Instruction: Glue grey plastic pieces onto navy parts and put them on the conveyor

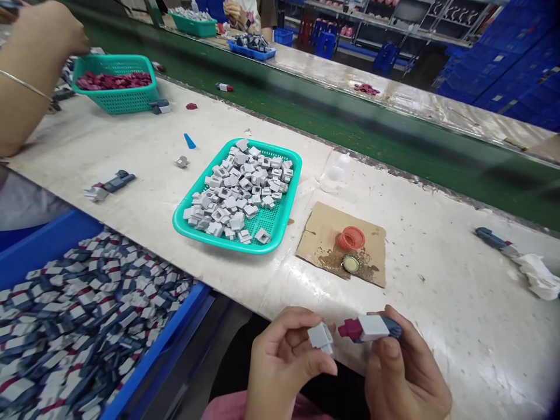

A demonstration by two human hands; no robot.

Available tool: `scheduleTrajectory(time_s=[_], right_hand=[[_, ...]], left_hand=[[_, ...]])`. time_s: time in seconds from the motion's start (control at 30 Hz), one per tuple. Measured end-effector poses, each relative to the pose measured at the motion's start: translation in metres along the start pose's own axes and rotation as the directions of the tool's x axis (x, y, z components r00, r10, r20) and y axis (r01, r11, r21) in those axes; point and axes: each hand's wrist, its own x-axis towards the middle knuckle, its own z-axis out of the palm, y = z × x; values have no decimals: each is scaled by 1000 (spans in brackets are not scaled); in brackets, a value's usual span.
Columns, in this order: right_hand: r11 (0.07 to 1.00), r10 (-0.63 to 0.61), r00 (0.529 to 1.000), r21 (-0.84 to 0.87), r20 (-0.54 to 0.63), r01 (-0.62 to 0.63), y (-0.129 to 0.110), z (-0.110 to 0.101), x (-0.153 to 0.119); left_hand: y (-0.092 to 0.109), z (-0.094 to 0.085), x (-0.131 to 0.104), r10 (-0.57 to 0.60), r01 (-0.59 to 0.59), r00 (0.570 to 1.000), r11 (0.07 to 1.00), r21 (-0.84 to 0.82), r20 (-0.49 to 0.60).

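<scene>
The person's left hand (282, 364) pinches a small light-grey plastic block (320, 336) between thumb and fingers, just above the near edge of the white worktable (455, 291). Close to its right, the right hand (409, 367) grips a jointed plastic piece (373, 328) by its dark blue-grey end; its middle is light grey, and its maroon tip points left at the block, with a small gap between the two.

Beyond the hands lies a stained brown cardboard square (319, 230), bearing a small orange-red plastic cup (351, 238) and, just nearer, a round metal cap with a crimped edge (350, 264). To the left, a shallow teal plastic basket (273, 233) holds a heap of similar light-grey blocks. On the near left, a large blue plastic bin (175, 332) is filled with grey, maroon and dark-blue pieces.

Farther left, a co-worker's arm (26, 87) reaches near a deeper teal basket (118, 104) of maroon parts; what that hand holds, if anything, I cannot tell. A green conveyor belt (306, 125) runs along the table's far side.
</scene>
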Motion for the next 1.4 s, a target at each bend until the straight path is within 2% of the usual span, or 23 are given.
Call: scheduleTrajectory(time_s=[0.17, 0.43, 0.63, 0.77, 0.87, 1.0, 1.17, 1.3, 1.4], right_hand=[[990, -137, 990, -29, 22, 138, -4, 3, 1], [971, -236, 967, -26, 93, 239, -5, 5, 3], [914, -374, 915, -106, 153, 391, -3, 1, 5], [881, -421, 878, -128, 230, 456, -2, -1, 7], [883, -398, 871, -137, 286, 449, -3, -1, 10], [910, -307, 856, -136, 415, 392, -4, -3, 13], [939, -204, 859, -154, 469, 307, -3, -5, 16], [960, -142, 863, -146, 485, 239, -5, -5, 19], [987, -73, 879, -92, 470, 131, -9, -2, 15]], left_hand=[[-4, -2, 1, -50, 50, 999, 999, 6, 18], [-4, 0, 2, -94, 94, 995, 995, -15, 29], [-5, -3, 3, -72, 72, 997, 996, 57, -4], [-9, -7, 4, -69, 68, 998, 993, 96, 2], [-11, -6, 4, -65, 65, 998, 995, 80, 1], [-11, -4, 3, -62, 64, 998, 996, 62, -33], [-11, -5, 2, -63, 70, 995, 993, 98, -71], [-9, -6, 5, -80, 85, 996, 989, 120, -41], [-6, -7, 8, -110, 103, 993, 984, 147, 37]])
